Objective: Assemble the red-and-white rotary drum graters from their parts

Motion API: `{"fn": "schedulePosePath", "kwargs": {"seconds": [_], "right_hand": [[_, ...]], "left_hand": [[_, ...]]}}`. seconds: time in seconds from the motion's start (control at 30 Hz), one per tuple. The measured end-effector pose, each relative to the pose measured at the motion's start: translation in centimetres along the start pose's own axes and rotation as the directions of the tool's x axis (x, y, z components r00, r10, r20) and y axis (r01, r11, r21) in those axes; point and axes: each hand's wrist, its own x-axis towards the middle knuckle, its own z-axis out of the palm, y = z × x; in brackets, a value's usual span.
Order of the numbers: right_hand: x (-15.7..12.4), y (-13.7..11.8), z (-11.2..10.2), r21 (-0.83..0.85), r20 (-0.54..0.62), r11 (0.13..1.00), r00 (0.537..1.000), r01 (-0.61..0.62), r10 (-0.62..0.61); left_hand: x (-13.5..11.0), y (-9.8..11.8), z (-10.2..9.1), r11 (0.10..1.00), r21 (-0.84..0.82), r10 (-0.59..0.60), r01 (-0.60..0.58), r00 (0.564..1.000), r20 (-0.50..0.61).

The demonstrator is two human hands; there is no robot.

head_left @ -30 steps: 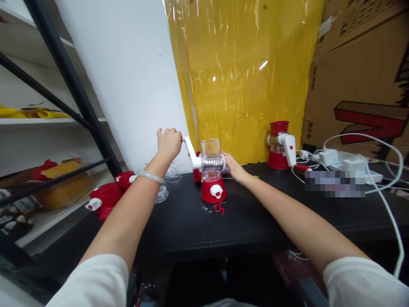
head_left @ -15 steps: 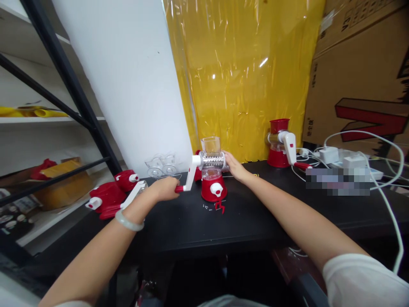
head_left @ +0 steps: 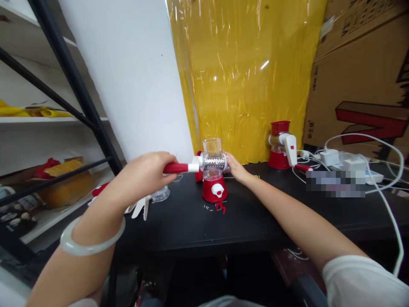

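A small rotary grater [head_left: 214, 178] with a red base, a metal drum and a clear hopper stands on the black table [head_left: 262, 213]. My left hand [head_left: 142, 175] is closed around the red grip of its crank handle [head_left: 177, 168], which points toward me. My right hand [head_left: 234, 167] rests against the right end of the drum, fingers curled on it.
A second red and white grater [head_left: 281, 145] stands at the back right, by white chargers and cables [head_left: 348, 162]. Red grater bases and clear parts [head_left: 159, 194] lie at the table's left end. A black metal rack [head_left: 70, 85] and shelves stand to the left.
My left hand has swung the crank from up at the back, down to the left, and now toward me. The right hand has stayed on the drum.
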Motion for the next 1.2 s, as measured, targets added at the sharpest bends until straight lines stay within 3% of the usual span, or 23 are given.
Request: {"fn": "schedulePosePath", "kwargs": {"seconds": [0.1, 0.2, 0.33, 0.47, 0.63, 0.83, 0.93, 1.07, 1.2], "right_hand": [[-0.1, -0.1, -0.1, 0.006, 0.012, 1.000, 1.000, -0.011, 0.011], [-0.1, -0.2, -0.1, 0.019, 0.033, 0.999, 0.999, -0.038, 0.037], [-0.1, -0.3, -0.1, 0.003, 0.020, 1.000, 1.000, -0.006, 0.006], [-0.1, -0.3, -0.1, -0.018, 0.019, 1.000, 1.000, 0.009, -0.008], [-0.1, 0.0, -0.1, -0.017, 0.021, 1.000, 1.000, -0.013, 0.014], [0.0, 0.0, -0.2, -0.010, 0.018, 1.000, 1.000, -0.021, 0.021], [0.0, -0.1, -0.2, -0.007, 0.011, 1.000, 1.000, -0.014, 0.014], [-0.1, -0.4, -0.1, 0.014, 0.007, 0.999, 0.999, -0.036, 0.035], [-0.1, -0.5, 0.0, 0.041, 0.013, 0.998, 0.999, -0.043, 0.043]], "left_hand": [[2.1, 0.0, -0.8, 0.992, 0.088, -0.070, 0.086, 0.983, -0.168], [4.9, -0.2, -0.1, 0.980, 0.122, -0.121, 0.159, 0.954, -0.274], [8.8, -1.9, 2.3, 0.967, 0.139, -0.143, 0.214, 0.906, -0.399], [11.4, -4.4, 5.4, 0.965, 0.144, -0.141, 0.218, 0.899, -0.413], [12.4, -5.9, 9.0, 0.964, 0.171, -0.149, 0.206, 0.943, -0.297], [10.9, -5.6, 12.3, 0.953, 0.259, -0.132, 0.160, 0.984, -0.119], [9.1, -4.9, 13.5, 0.954, 0.270, -0.129, 0.129, 0.991, -0.016], [5.4, -3.9, 14.7, 0.983, 0.165, -0.118, 0.080, 0.966, 0.232], [1.5, -2.7, 13.8, 1.000, 0.015, 0.001, -0.007, 0.941, 0.337]]}}
